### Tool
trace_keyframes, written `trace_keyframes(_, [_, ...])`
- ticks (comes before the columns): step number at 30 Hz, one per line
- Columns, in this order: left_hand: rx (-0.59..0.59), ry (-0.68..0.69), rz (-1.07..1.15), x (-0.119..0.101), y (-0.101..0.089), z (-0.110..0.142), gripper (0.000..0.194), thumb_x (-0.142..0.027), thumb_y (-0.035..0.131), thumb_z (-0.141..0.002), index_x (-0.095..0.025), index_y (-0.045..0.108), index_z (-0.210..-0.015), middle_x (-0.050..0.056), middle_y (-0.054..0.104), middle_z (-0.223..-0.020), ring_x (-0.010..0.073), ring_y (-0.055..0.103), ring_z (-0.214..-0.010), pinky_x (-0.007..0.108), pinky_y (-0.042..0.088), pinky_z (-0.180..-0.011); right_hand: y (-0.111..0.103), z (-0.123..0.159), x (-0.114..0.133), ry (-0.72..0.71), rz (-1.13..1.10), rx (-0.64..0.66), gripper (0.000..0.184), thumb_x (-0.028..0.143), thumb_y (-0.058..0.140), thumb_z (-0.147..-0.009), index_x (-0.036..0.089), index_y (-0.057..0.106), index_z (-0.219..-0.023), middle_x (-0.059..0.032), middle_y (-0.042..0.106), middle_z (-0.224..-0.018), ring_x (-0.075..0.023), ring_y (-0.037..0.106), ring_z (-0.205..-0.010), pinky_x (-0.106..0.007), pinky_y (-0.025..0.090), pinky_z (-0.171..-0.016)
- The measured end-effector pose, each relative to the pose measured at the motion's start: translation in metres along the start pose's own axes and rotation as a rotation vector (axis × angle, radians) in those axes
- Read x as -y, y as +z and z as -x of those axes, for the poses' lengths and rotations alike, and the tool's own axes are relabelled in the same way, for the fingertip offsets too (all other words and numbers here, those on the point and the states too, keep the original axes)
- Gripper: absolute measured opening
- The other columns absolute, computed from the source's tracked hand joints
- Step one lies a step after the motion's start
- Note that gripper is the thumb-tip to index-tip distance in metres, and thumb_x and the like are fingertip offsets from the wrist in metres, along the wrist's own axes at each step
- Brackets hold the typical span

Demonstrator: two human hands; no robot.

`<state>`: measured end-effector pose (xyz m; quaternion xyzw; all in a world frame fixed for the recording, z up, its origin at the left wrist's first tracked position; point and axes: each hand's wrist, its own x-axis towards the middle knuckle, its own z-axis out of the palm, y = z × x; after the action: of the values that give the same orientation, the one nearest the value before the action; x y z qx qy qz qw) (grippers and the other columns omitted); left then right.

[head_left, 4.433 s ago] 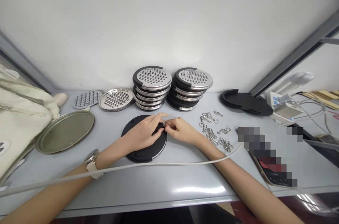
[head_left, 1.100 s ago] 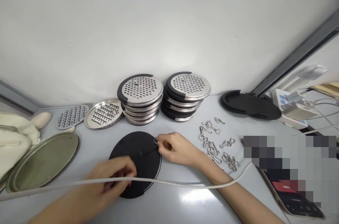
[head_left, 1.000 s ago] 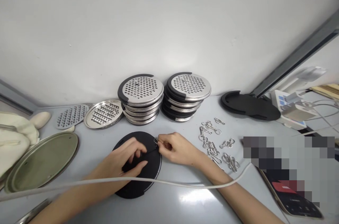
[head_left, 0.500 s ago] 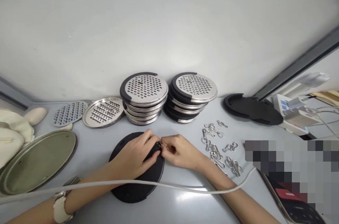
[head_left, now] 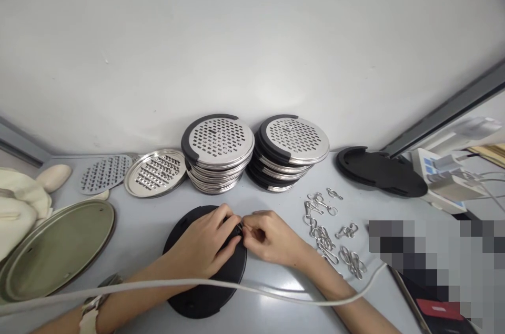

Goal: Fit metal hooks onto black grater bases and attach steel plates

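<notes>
Black plastic disc (head_left: 205,276) lies flat on the counter (head_left: 276,318); my left hand (head_left: 207,242) presses its far edge while my right hand (head_left: 268,236) pinches a small metal clip (head_left: 240,228) shut there. I judge the clip is being fitted to the rim, which needs a steady push.

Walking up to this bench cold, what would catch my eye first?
Probably the two hands meeting mid-bench: the left hand rests on a black disc while the right hand pinches something small at its edge. Behind them stand two stacks of perforated metal discs, and loose metal hooks lie scattered to the right.
</notes>
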<state>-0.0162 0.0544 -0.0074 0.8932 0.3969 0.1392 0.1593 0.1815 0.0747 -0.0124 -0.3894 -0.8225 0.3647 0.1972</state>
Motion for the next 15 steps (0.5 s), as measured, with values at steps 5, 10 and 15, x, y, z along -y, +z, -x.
trace_keyframes(5, [-0.001,-0.017,0.003,0.0004,0.0013,0.0017,0.019,-0.020,0.041,-0.092,-0.018,0.048,-0.109,0.007,0.047,-0.100,0.0197,0.052,-0.084,0.033,0.048,-0.072,0.0004,-0.0013,-0.0020,-0.017,-0.016,-0.002,0.022,0.011,0.046,-0.072,0.019,0.030,-0.060,0.0060,0.038,-0.054,-0.0069,0.036,-0.051,-0.020,0.027,-0.052])
trace_keyframes(10, [-0.044,-0.018,0.000,-0.0003,0.0002,0.0018,0.021,-0.019,0.041,-0.091,-0.019,0.050,-0.110,0.007,0.048,-0.103,0.0176,0.054,-0.082,0.031,0.050,-0.072,0.0005,-0.0020,-0.0028,-0.012,-0.027,-0.001,0.022,0.010,0.047,-0.070,0.020,0.030,-0.061,0.0058,0.039,-0.055,-0.0074,0.038,-0.052,-0.021,0.028,-0.053])
trace_keyframes(15, [-0.027,-0.032,0.006,-0.0019,-0.0016,0.0019,0.022,-0.018,0.041,-0.091,-0.019,0.049,-0.111,0.007,0.048,-0.103,0.0176,0.055,-0.082,0.031,0.050,-0.073,0.0002,-0.0021,-0.0016,-0.006,-0.043,0.000,0.021,0.010,0.046,-0.072,0.020,0.030,-0.061,0.0057,0.039,-0.055,-0.0077,0.038,-0.053,-0.021,0.027,-0.053])
